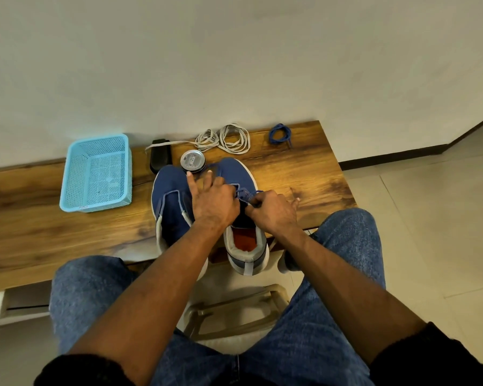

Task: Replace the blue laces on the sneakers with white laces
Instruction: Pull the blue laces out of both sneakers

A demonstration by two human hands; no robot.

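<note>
While one blue lace (280, 134) lies coiled on the worktop (304, 168) beside unused white laces (226, 139), the left shoe (172, 201) looks unlaced; right hand (272, 211) pinches the right shoe's (241, 190) lace, left hand (214, 199) rests open.

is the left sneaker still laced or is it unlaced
Unlaced: the left sneaker shows bare eyelet edges, no lace across its tongue.

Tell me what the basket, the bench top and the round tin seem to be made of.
Basket: looks like light blue moulded plastic, its walls and floor a fine mesh of holes.
Bench top: wood or a wood-look laminate, with streaky brown grain and a slight sheen.
Round tin: probably metal, with a silvery printed lid.
</note>
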